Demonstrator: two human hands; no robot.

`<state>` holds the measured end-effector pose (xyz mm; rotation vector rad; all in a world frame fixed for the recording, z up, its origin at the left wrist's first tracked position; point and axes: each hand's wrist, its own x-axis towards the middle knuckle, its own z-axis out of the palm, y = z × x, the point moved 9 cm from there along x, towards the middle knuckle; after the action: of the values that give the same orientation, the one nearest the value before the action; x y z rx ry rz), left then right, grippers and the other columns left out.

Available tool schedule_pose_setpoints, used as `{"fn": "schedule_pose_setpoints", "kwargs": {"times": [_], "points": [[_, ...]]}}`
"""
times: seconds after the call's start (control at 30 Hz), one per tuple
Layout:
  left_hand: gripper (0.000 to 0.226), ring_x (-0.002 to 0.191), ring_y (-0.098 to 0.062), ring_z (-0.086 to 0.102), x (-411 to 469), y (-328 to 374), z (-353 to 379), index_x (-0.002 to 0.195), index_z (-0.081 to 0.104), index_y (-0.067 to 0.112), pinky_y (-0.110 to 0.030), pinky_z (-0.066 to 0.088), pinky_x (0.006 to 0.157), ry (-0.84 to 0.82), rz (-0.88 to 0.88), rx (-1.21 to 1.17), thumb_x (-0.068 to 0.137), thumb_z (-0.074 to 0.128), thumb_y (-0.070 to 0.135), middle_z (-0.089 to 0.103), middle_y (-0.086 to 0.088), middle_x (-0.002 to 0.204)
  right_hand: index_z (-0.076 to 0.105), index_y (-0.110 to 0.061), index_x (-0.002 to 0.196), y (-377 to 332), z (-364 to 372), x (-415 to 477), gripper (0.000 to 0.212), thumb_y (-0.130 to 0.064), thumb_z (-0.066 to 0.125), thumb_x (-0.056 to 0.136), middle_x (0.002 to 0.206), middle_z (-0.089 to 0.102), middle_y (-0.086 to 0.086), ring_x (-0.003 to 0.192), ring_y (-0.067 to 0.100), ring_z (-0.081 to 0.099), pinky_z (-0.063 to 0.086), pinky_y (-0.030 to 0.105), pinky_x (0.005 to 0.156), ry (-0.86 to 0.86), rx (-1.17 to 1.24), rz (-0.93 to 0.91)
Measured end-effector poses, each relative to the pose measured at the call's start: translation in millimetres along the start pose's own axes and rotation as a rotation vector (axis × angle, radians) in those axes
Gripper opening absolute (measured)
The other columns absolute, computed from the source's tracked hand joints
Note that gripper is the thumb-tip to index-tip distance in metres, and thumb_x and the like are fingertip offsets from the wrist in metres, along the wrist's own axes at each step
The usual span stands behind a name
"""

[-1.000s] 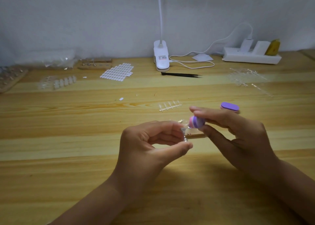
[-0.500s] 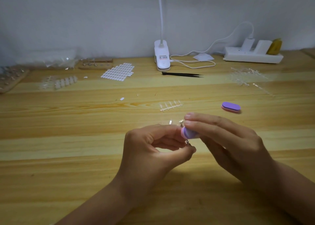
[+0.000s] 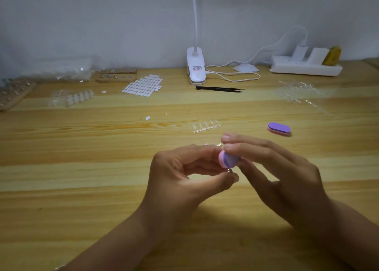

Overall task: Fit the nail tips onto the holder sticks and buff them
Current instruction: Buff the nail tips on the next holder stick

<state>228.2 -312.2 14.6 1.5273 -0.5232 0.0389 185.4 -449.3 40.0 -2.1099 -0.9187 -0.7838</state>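
— Hands first: what do they hold?

— The left hand curls inward, thumb and forefinger pinching a small holder stick; only a metal glint of it shows, just under the purple-and-pink buffer. The right hand pinches that buffer between fingertips and thumb, and the buffer touches the left fingers. The nail tip on the stick is hidden behind the buffer, so I cannot tell how it sits.

— What lies close around the buffer?

— Just beyond it, a strip of nail tips lies flat on the desk. Beyond and right of the buffer, apart from the hands, rests a second buffer. Left of the buffer the boards run wide to the picture's edge; nearer than it, they pass under both forearms.

— And farther out?

— Well beyond the buffer, by the wall, lie black tweezers, a white clip lamp and, to the right, a power strip. Far left of the buffer sit a sticker sheet, loose clear tips, a wooden block and a rack cut by the picture's edge. Far right lies a heap of clear sprues. The desk's back edge meets the wall.
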Motion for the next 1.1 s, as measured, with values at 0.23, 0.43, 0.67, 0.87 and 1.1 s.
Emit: {"fn": "schedule_pose_setpoints", "kwargs": {"times": [0.23, 0.43, 0.67, 0.87, 1.1], "points": [[0.024, 0.081, -0.013, 0.069, 2, -8, 9, 0.096, 0.076, 0.014, -0.023, 0.054, 0.075, -0.092, -0.086, -0.318, 0.072, 0.08, 0.01, 0.075, -0.003, 0.086, 0.059, -0.007, 0.118, 4, -24, -3, 0.031, 0.007, 0.064, 0.091, 0.123, 0.067, 0.007, 0.12, 0.016, 0.066, 0.052, 0.028, 0.099, 0.204, 0.035, 0.076], [0.035, 0.081, -0.014, 0.063, 2, -16, 18, 0.101, 0.074, 0.016, -0.027, 0.052, 0.084, -0.178, -0.19, -0.455, 0.073, 0.082, 0.034, 0.068, -0.001, 0.085, 0.06, -0.003, 0.119, 8, -22, -4, 0.033, 0.006, 0.067, 0.089, 0.121, 0.065, 0.004, 0.119, 0.009, 0.065, 0.052, 0.024, 0.099, 0.21, -0.074, 0.068], [0.039, 0.096, -0.017, 0.06, 0, -21, 29, 0.106, 0.073, 0.015, -0.031, 0.049, 0.092, -0.251, -0.277, -0.575, 0.076, 0.079, 0.038, 0.067, -0.003, 0.099, 0.06, -0.01, 0.12, -7, -22, -5, 0.033, 0.0, 0.068, 0.09, 0.117, 0.059, 0.001, 0.12, 0.008, 0.056, 0.046, 0.026, 0.099, 0.259, -0.198, -0.036], [0.043, 0.097, -0.017, 0.056, -1, -23, 32, 0.112, 0.068, 0.01, -0.031, 0.046, 0.091, -0.279, -0.334, -0.629, 0.08, 0.075, 0.036, 0.062, -0.006, 0.101, 0.057, -0.007, 0.119, -27, -18, -5, 0.028, -0.005, 0.066, 0.093, 0.115, 0.055, 0.004, 0.111, 0.017, 0.06, 0.047, 0.028, 0.098, 0.24, -0.222, -0.12], [0.042, 0.089, -0.01, 0.055, -2, -22, 32, 0.111, 0.07, 0.014, -0.023, 0.046, 0.077, -0.295, -0.338, -0.629, 0.079, 0.075, 0.04, 0.062, 0.001, 0.095, 0.056, -0.008, 0.116, -14, -22, -2, 0.029, -0.003, 0.067, 0.09, 0.11, 0.058, 0.006, 0.105, 0.015, 0.058, 0.048, 0.026, 0.093, 0.256, -0.262, -0.053]]}}
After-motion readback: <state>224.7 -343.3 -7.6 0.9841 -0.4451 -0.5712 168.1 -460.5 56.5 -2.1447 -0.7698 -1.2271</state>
